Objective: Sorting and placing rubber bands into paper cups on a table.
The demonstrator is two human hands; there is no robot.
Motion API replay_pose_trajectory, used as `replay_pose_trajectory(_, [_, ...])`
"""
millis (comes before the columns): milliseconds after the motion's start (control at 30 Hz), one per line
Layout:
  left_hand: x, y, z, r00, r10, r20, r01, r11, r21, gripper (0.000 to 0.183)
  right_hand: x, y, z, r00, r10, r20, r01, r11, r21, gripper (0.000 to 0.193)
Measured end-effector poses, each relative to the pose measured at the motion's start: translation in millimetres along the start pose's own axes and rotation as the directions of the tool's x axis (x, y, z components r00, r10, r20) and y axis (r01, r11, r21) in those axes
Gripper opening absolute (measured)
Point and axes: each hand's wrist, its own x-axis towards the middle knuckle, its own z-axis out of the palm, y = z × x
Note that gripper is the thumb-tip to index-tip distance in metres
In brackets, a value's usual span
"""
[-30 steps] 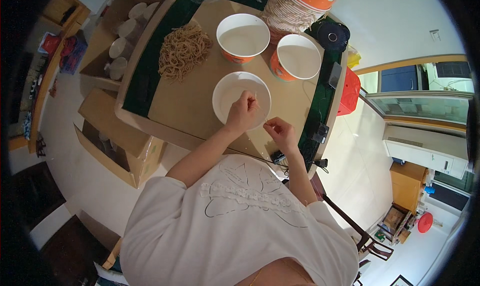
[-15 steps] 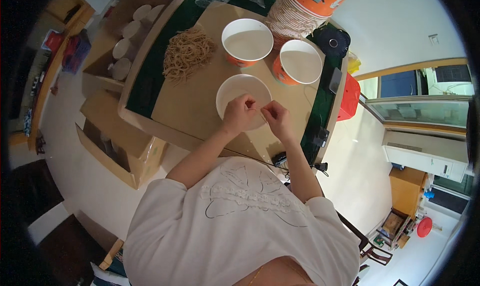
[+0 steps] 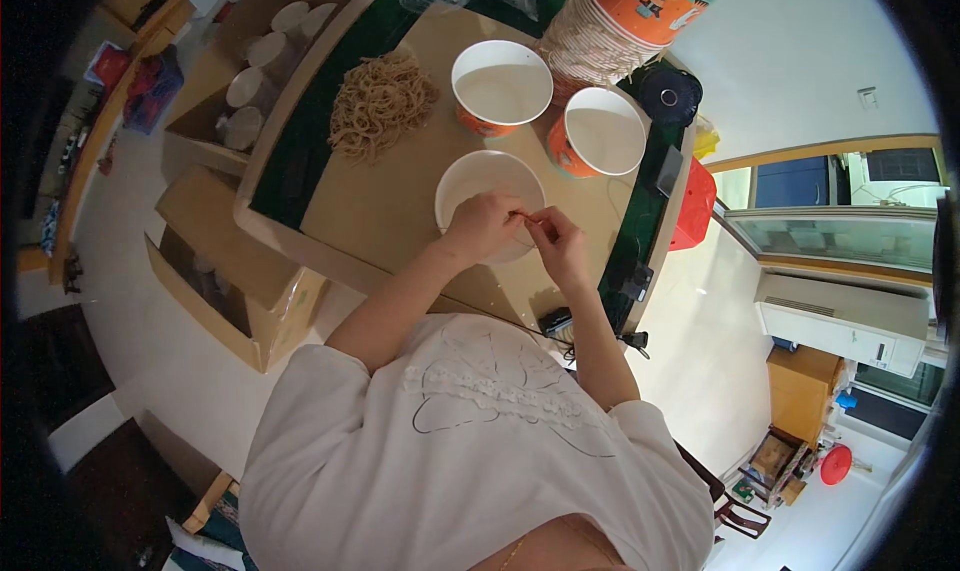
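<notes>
My left hand (image 3: pixel 483 228) and my right hand (image 3: pixel 560 249) meet over the near side of a white paper bowl (image 3: pixel 462 181). The fingertips of both hands are pinched together around a thin brown strand (image 3: pixel 522 215), a short piece of which shows between them. Beyond that bowl stand two more paper bowls, one orange-sided bowl (image 3: pixel 500 83) straight behind and another (image 3: pixel 606 131) to the right, tilted a little in view. To the left, a tangled heap of thin tan strands (image 3: pixel 380 109) lies on the brown board (image 3: pixel 365 206). The near bowl's floor is partly hidden by my hands.
A tall stack of orange paper bowls (image 3: pixel 640 16) rises at the back right. A dark round object (image 3: pixel 668 93) and a phone-like slab (image 3: pixel 670 171) lie along the right edge. Cardboard boxes (image 3: pixel 235 261) stand on the left floor. A cable runs near my right forearm.
The view has shifted slightly. My fingertips have shifted a little, and the brown strand between them shows more plainly. The bowls and the heap look unchanged.
</notes>
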Motion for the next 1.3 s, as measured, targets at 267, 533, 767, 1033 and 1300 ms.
replay_pose_trajectory(267, [3.5,-12.0,6.6,0.98,0.1,-0.174,-0.112,0.992,-0.059,0.016,1.2,6.4,-0.9,0.998,-0.053,-0.023,0.055,0.995,0.083,0.006])
replay_pose_trajectory(533, [5.6,-22.4,-1.3,0.957,-0.244,-0.16,0.25,0.968,0.023,0.017,2.0,15.1,-7.6,0.993,-0.056,-0.099,0.068,0.99,0.123,0.005])
replay_pose_trajectory(767, [10.6,-12.5,19.7,0.96,0.166,-0.225,-0.167,0.986,0.016,0.016,1.6,10.3,-2.6,0.999,-0.006,-0.047,0.012,0.993,0.119,0.006])
replay_pose_trajectory(1033, [5.2,-18.2,9.7,0.97,0.043,-0.24,-0.027,0.997,0.07,0.014,0.9,25.6,-13.5,0.999,0.026,0.021,-0.025,1.0,-0.014,0.009])
replay_pose_trajectory(1300, [-38.2,9.3,8.5,0.891,0.211,0.402,-0.271,0.957,0.098,0.015,24.4,35.4,-21.9,0.999,0.038,0.022,-0.043,0.961,0.273,0.009])
